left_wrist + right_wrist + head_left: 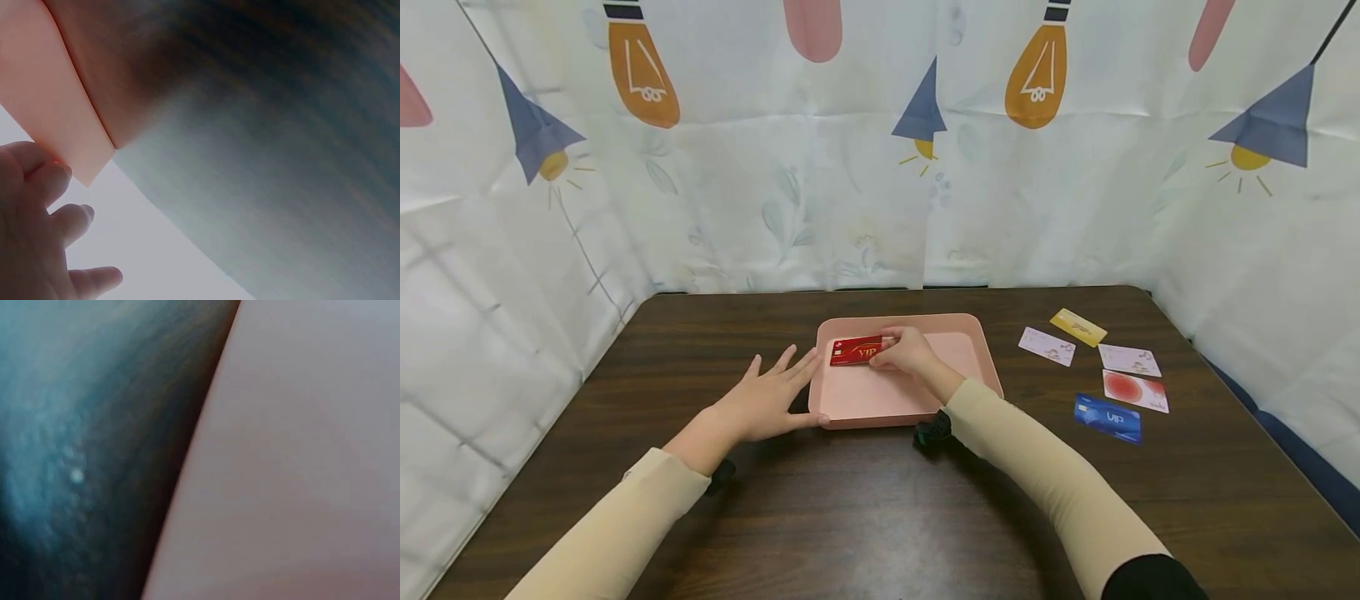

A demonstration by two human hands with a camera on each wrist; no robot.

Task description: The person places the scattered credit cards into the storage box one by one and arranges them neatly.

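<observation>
A pink tray (880, 408) lies on the dark wooden table in the head view. Inside it, at the left, is a red VIP card (852, 351), and the right hand (912, 353) pinches its right end between thumb and fingers. The left hand (765, 402) spreads its fingers beside the tray's left edge, with the fingertips and thumb touching the rim. In the left wrist view, the left hand (31, 219) appears next to the tray's pink wall (56, 94). The right wrist view shows only the tray's side (281, 456) and the table; the right hand is out of that view.
Several cards lie on the table right of the tray: a yellow card (1078, 327), a pale lilac card (1047, 346), another pale card (1130, 361), a red-and-white card (1136, 391) and a blue VIP card (1107, 418). A patterned white curtain (850, 208) hangs behind the table.
</observation>
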